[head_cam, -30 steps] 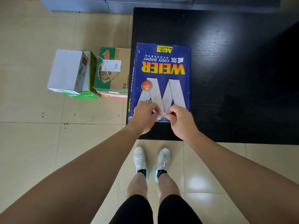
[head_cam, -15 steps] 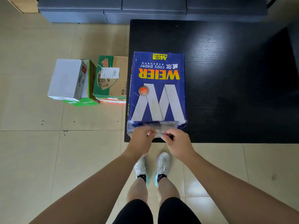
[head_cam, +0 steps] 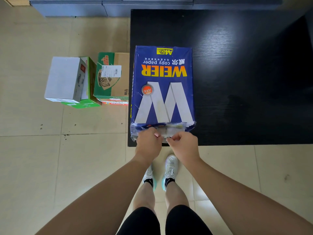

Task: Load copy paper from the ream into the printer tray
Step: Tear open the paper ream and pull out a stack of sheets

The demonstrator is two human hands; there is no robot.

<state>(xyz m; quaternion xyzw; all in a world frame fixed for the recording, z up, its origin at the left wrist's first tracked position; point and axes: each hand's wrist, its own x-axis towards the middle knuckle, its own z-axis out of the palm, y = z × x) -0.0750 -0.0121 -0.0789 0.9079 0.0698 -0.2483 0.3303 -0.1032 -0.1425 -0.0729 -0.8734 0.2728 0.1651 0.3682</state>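
Note:
A blue ream of copy paper (head_cam: 162, 85), printed with orange letters and a big white W, lies on the front left corner of a black table (head_cam: 245, 73). Its near end wrapper is crumpled and partly torn, and it overhangs the table's front edge slightly. My left hand (head_cam: 148, 144) and my right hand (head_cam: 183, 145) both pinch the wrapper at the middle of that near end, fingertips almost touching. No printer or tray is in view.
On the tiled floor left of the table stand a grey-white box (head_cam: 65, 78) on a green box (head_cam: 88, 102) and a green-and-brown carton (head_cam: 111, 77). Dark grey cabinets (head_cam: 118, 5) run along the far wall. My feet (head_cam: 160, 173) are just in front of the table.
Both hands stay pinched on the ream's near end wrapper. That end flap looks more crumpled and pulled open than before. My head has shifted, so the ream sits lower in view.

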